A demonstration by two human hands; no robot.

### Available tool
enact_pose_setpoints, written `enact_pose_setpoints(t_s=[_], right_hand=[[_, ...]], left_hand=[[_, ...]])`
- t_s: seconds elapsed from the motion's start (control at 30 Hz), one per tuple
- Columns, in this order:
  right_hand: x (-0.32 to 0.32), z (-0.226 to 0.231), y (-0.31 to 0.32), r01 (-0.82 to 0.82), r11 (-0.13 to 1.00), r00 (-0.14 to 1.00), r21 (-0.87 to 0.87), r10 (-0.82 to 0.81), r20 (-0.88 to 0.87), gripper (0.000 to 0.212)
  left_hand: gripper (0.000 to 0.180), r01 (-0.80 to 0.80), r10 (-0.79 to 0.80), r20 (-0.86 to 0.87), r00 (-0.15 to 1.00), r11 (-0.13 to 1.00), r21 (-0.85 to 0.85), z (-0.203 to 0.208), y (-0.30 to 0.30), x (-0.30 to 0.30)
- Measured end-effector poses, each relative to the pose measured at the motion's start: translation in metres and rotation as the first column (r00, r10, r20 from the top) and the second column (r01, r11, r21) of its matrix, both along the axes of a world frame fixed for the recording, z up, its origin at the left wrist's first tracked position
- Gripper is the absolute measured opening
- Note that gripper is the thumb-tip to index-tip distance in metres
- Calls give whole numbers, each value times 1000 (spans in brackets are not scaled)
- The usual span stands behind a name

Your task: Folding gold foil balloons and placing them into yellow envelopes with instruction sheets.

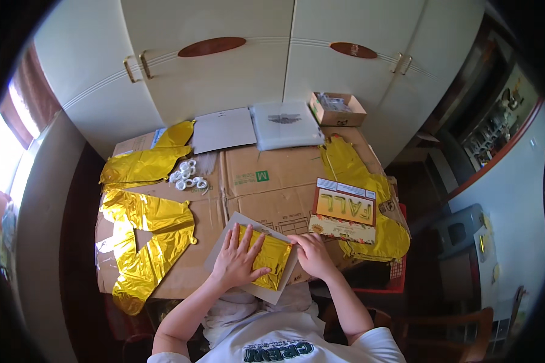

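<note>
A folded gold foil balloon (274, 260) lies flat on a grey card (266, 294), tilted at the near edge of the table. My left hand (236, 261) presses down on the foil with its fingers spread. At the right corner of the foil and card is my right hand (313, 255), its fingers bent together; what they pinch, if anything, is too small to make out. Just beyond that hand lies a printed package card (344, 212) with a balloon-letter picture, partly over an unfolded gold foil balloon (339, 158).
A letter-shaped gold balloon (157, 212) and another foil balloon (139, 166) cover the left side, near white ribbon rolls (189, 175). Along the back are a grey board (224, 132), clear plastic bags (287, 134) and an open box (339, 117). Flattened cardboard (239, 163) covers the table.
</note>
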State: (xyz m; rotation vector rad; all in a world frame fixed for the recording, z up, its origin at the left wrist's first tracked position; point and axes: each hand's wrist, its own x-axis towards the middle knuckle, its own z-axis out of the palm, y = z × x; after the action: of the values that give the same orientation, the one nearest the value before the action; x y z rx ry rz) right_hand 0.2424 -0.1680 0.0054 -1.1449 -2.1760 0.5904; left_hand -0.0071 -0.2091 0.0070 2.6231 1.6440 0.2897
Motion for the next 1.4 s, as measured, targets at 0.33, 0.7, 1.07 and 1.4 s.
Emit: enact_pose_setpoints(t_s=[0.33,0.7,1.07,1.4], right_hand=[[16,1,-4,-51,991,990,127,34,137,21],[22,4,-32,-167,955,949,246,88,302,30],[20,1,-34,-204,946,926,254,102,363,35],[20,-10,-37,-198,962,963,190,155,222,30]], left_hand=[[91,-9,9,-9,1000,1000,-12,-2,-1,1],[82,-4,4,-26,1000,1000,19,-2,-2,2],[69,1,-1,-25,1000,1000,3,3,-2,5],[70,-2,2,-6,1000,1000,6,5,-2,6]])
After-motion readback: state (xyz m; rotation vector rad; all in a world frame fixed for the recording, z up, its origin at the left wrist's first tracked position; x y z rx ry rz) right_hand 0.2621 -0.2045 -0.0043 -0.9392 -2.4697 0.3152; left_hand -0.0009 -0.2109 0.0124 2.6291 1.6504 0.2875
